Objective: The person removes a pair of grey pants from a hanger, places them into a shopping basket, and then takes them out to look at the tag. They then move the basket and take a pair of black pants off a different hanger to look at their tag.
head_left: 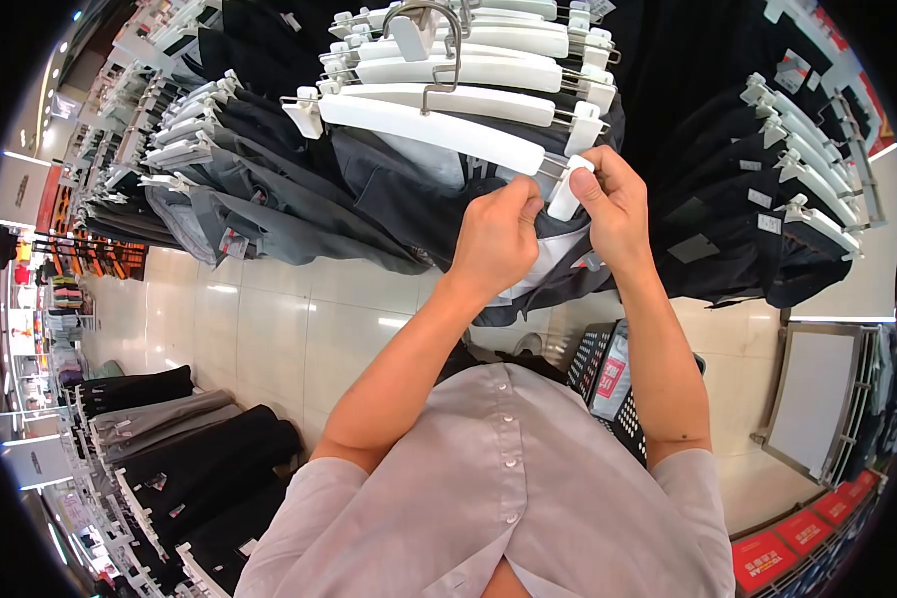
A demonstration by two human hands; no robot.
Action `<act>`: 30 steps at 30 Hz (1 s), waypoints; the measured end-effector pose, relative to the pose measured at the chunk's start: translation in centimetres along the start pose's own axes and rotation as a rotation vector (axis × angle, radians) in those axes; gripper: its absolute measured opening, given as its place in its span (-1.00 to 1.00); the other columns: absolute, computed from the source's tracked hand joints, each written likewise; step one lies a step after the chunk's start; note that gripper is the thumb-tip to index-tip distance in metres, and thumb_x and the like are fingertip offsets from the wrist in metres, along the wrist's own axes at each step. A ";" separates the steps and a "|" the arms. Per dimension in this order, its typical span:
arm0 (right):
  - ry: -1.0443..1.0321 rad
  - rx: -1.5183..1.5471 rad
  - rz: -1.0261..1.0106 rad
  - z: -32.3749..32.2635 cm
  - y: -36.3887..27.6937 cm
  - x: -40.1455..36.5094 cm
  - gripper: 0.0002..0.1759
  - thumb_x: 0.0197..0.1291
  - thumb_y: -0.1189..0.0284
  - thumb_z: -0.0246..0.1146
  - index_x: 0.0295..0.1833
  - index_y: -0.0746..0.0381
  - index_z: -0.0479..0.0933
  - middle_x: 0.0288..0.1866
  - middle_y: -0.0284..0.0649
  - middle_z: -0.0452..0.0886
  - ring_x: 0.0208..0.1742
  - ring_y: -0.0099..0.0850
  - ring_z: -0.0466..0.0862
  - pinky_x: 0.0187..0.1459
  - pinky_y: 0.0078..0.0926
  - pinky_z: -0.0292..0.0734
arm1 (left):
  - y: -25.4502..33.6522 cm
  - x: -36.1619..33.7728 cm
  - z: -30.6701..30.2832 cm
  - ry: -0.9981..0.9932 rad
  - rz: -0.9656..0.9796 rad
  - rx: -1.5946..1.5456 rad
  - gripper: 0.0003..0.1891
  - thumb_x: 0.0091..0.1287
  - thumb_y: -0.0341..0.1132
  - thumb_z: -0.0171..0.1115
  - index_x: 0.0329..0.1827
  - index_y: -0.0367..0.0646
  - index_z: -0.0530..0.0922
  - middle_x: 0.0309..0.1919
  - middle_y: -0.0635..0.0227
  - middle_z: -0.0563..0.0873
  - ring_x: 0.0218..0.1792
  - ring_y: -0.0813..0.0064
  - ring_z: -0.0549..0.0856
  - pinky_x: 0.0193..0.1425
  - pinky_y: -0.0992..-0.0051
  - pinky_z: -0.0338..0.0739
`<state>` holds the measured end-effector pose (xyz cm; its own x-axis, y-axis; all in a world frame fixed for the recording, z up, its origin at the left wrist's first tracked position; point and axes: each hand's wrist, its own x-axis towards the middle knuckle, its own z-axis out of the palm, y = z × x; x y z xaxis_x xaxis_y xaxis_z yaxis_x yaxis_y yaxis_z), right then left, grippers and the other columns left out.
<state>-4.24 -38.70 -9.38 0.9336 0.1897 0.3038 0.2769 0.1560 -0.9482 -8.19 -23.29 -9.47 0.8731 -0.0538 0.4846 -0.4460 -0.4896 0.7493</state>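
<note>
A white clip hanger (429, 128) hangs at the front of the rack by its metal hook. My right hand (618, 204) pinches the clip (570, 189) at its right end, thumb on the front. Close beside it, my left hand (498, 239) is closed at the waistband of dark trousers (394, 199); its fingertips are partly hidden. Light grey lining (558, 249) of a garment shows between and below my hands. At the hanger's other end, the left clip (309, 115) is out of both hands' reach.
More white hangers (458, 72) with trousers crowd the rack behind. Grey trousers (279, 189) hang to the left, black trousers (728, 219) to the right. A black shopping basket (593, 349) is beside my body, above the tiled floor (259, 329). Dark trousers (204, 458) fill a rack lower left.
</note>
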 end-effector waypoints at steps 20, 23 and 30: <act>-0.017 0.061 -0.027 -0.1 0.5 0.4 -0.70 0.27 0.27 0.32 -0.30 0.31 0.51 -0.46 -0.42 0.54 -0.44 -0.71 0.46 -0.41 -0.71 0.33 | 0.4 0.7 0.2 0.249 0.194 0.164 -0.96 0.25 -0.54 0.24 -0.34 -0.29 0.53 -0.56 0.18 0.60 -0.60 0.19 0.57 -0.51 0.41 0.42; -0.043 0.032 -0.016 -0.2 0.4 0.4 -0.69 0.28 0.26 0.32 -0.28 0.31 0.51 -0.44 -0.42 0.55 -0.42 -0.71 0.46 -0.39 -0.72 0.34 | 0.1 0.6 0.1 0.257 0.211 0.219 -0.95 0.25 -0.54 0.24 -0.34 -0.28 0.53 -0.57 0.18 0.59 -0.60 0.20 0.56 -0.51 0.43 0.41; -0.047 0.099 0.005 -0.2 0.9 0.3 -0.67 0.29 0.24 0.31 -0.23 0.32 0.51 -0.38 -0.41 0.55 -0.37 -0.70 0.47 -0.31 -0.73 0.37 | 0.8 0.8 -1.0 0.091 0.116 0.079 -0.93 0.15 -0.49 0.27 -0.39 -0.29 0.56 -0.59 0.16 0.60 -0.59 0.29 0.60 -0.47 0.44 0.44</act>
<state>-3.71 -38.74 -10.13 0.9228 0.2355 0.3050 0.2459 0.2494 -0.9367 -8.04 -22.86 -8.01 0.7935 -0.0369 0.6074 -0.5229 -0.5519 0.6496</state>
